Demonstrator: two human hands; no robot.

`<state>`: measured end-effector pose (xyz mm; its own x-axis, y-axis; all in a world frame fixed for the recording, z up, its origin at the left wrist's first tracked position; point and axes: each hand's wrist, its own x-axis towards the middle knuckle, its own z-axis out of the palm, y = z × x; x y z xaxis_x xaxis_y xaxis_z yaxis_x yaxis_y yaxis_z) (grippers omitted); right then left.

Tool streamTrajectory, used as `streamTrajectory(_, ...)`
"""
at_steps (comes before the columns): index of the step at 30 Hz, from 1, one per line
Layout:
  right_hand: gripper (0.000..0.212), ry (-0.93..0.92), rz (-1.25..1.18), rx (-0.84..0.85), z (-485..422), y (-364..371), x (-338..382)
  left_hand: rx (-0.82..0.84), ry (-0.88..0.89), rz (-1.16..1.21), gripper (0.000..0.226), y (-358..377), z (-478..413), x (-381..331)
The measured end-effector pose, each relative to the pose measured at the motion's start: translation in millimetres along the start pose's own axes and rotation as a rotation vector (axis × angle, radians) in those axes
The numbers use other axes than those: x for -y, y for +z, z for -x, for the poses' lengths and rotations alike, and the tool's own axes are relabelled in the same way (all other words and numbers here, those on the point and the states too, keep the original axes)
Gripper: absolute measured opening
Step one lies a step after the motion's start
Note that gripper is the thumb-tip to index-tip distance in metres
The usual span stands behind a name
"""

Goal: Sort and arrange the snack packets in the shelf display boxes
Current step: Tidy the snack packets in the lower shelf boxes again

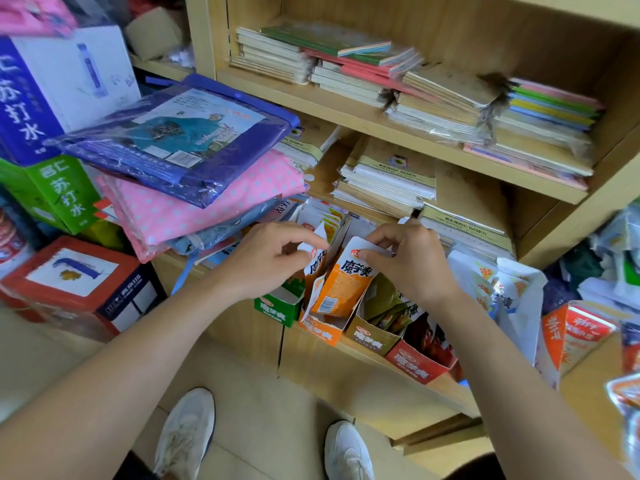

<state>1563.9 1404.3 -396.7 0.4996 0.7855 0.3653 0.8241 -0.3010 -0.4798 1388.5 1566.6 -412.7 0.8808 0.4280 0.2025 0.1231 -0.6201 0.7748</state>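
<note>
While the fingers (298, 236) of the left hand (263, 261) pinch the white top of a narrow snack packet (313, 268), the fingers (377, 252) of the right hand (412, 265) pinch the top edge of a wider orange packet (341, 285) just beside it. Both packets stand tilted in the orange display box (320, 332), between a green box (275, 308) and an olive box (372, 339). A red box (414, 363) sits further right on the wooden shelf (346, 351).
</note>
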Motion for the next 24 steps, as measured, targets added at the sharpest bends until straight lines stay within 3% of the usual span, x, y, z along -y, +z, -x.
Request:
streamTrajectory(4,0.010,-0.095,-0.104,0.170,7.1,-13.1,-4.5,0.056,0.030,-0.092,0.046,-7.5,-0.5,15.1)
streamTrajectory(10,0.015,-0.094,-0.225,0.308,17.7,-32.0,-4.1,0.045,0.163,-0.239,0.032,-16.8,-8.2,23.3)
streamTrajectory(14,0.014,-0.033,-0.290,0.402,27.9,-37.9,1.0,0.055,0.031,-0.133,0.032,-22.0,-11.2,15.1)
streamTrajectory(17,0.012,-0.030,-0.255,0.396,31.8,-34.8,1.3,0.078,-0.013,-0.050,0.038,-19.3,-13.4,13.5)
streamTrajectory(20,0.006,0.002,-0.256,0.282,31.1,-31.3,1.3,0.142,0.017,-0.089,0.047,-16.2,-13.7,17.5)
streamTrajectory(24,0.003,-0.014,-0.162,0.163,27.3,-22.7,-2.3,0.087,0.061,-0.119,0.039,-14.9,-13.3,21.1)
